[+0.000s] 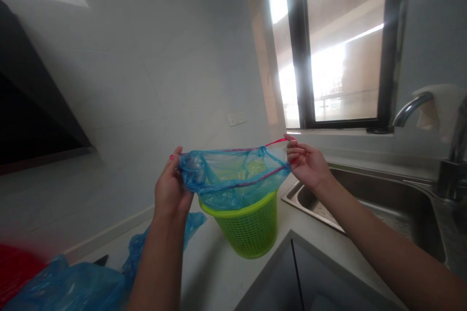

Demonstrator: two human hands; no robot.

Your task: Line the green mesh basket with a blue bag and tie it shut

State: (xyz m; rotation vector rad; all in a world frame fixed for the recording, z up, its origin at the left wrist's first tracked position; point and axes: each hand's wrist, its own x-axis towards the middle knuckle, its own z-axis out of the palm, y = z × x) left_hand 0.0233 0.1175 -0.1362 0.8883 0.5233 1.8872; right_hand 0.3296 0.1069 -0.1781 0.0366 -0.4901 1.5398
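Over the back of the table, just above the green basket (248, 226), the blue drawstring bag (233, 175) is stretched out between both hands. Left hand (171, 189) has its grip pinched shut on the bunched-up left edge of the bag, thumb on top. Right hand (306, 163) has its fingers pressed together on the red drawstring (275, 142) at the right edge, so the mouth is pulled wide and flat.

The bag's bottom already sags into the basket, and the basket sits near the table's back edge, just beside the sink (365, 204). Seems to me the trick now is keeping both pinches on the hem itself, not just the string, otherwise the string cinches and the mouth closes up. I'd keep the tension even and roll the hem down over the rim one side at a time. Thin plastic like that probably tears if you yank.

More blue plastic (73, 286) lies at the near left of the table.
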